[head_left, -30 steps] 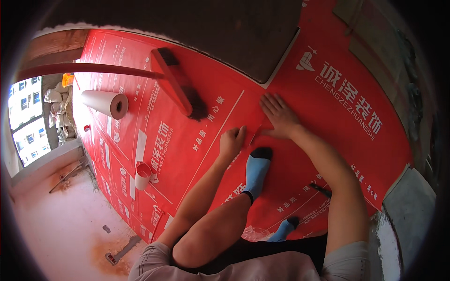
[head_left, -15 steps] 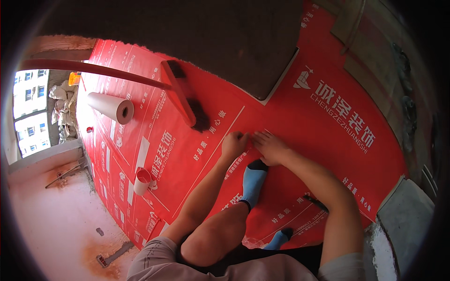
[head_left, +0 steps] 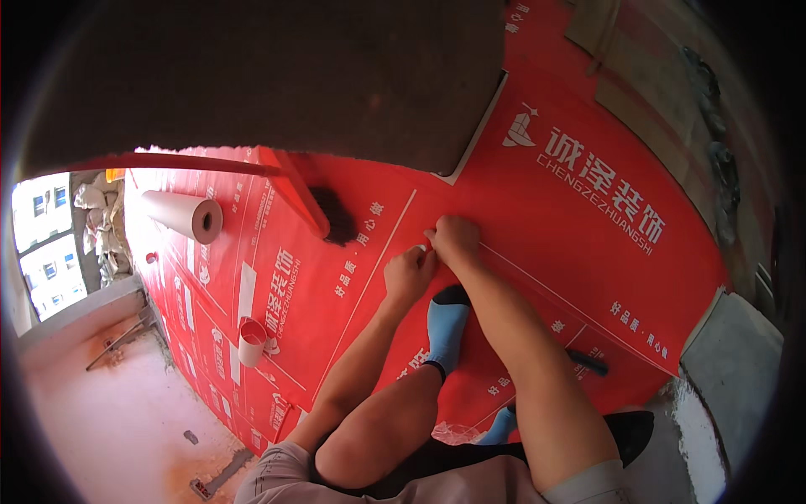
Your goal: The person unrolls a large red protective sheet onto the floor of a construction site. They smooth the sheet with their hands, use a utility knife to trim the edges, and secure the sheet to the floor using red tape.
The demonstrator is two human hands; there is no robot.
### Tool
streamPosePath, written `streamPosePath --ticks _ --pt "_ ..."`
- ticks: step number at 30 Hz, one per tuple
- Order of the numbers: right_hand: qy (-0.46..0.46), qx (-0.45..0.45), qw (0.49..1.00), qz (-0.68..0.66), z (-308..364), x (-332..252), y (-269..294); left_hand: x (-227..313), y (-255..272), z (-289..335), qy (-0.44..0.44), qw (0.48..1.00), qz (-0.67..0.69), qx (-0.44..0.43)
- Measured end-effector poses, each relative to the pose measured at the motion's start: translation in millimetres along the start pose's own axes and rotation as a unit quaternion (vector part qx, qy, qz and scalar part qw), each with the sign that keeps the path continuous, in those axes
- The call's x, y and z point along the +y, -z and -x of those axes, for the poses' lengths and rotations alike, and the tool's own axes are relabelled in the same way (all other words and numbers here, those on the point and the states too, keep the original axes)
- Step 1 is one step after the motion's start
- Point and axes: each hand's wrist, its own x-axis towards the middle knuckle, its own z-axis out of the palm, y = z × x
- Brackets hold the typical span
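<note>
Red printed floor-protection sheeting [head_left: 470, 197] covers the floor under both hands. My left hand [head_left: 409, 274] is closed, thumb up, low over the sheeting beside a white printed line. Touching or almost touching it, my right hand [head_left: 455, 240] is closed in a pinch. Whatever lies between the fingertips is too small to make out. Just below the hands is my foot in a blue sock [head_left: 448, 328]. A seam or fold in the sheeting runs right from my right hand.
A red broom [head_left: 298, 197] with dark bristles lies ahead on the left, near a white roll [head_left: 186, 216]. A smaller white-and-red roll [head_left: 252, 346] sits closer. Right of my arm lies a dark slim tool [head_left: 588, 362]. A dark panel [head_left: 277, 84] fills the upper area.
My right hand has gone from fingers laid flat on the sheeting to a closed pinch against my left hand. The view has shifted, and the dark panel covers more of the broom handle.
</note>
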Motion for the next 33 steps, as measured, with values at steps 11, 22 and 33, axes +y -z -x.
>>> streamPosePath --ticks 11,22,33 --pt "-0.074 -0.152 0.941 -0.292 25.7 113.7 57.9 50.1 45.4 95.3 0.054 0.889 0.354 -0.285" --pt "-0.361 0.104 0.833 -0.406 356.1 497.4 132.3 89.3 43.2 113.2 0.038 0.939 0.204 -0.275" --pt "-0.347 0.188 0.776 -0.491 402.7 518.9 99.0 295.2 77.2 166.1 -0.160 0.915 -0.065 -0.365"
